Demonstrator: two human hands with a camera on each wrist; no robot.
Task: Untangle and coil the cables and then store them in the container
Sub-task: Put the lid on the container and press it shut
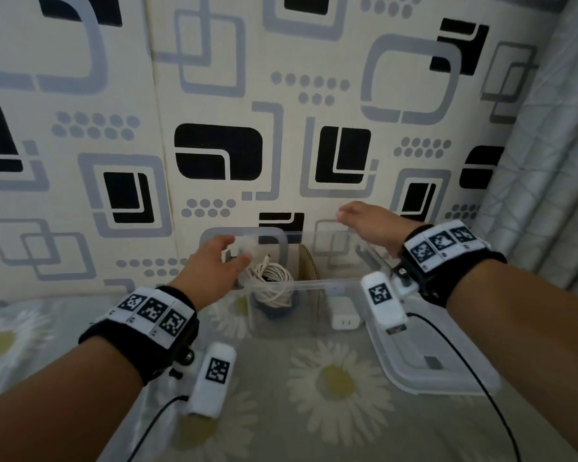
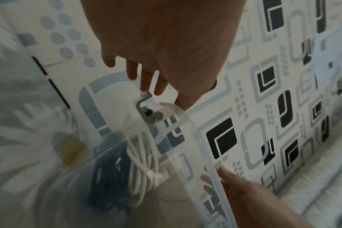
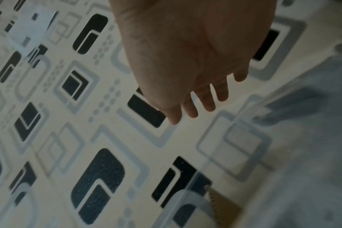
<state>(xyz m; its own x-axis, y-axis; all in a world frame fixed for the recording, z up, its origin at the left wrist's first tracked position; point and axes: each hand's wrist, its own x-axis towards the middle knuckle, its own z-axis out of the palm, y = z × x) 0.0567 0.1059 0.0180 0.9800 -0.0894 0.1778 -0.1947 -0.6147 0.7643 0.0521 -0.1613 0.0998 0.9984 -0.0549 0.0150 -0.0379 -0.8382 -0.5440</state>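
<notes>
The coiled white cable (image 1: 274, 285) sits inside the clear plastic container (image 1: 314, 284), mid-frame. Storing looks done. Both hands, left hand (image 1: 214, 265) and right hand (image 1: 371, 225), hover with relaxed fingers, grasping nothing. Next, probably the clear lid (image 1: 437, 358), lower right.

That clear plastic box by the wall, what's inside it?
Inside the clear container sits a coiled white cable over something dark, and a white charger plug beside a cardboard divider. What the dark thing is, I cannot tell.

Each bare arm wears a black wrist band (image 1: 141, 323) with black-and-white square tags, a white camera stick (image 1: 212, 378) and a thin black cable (image 1: 154, 425).
</notes>
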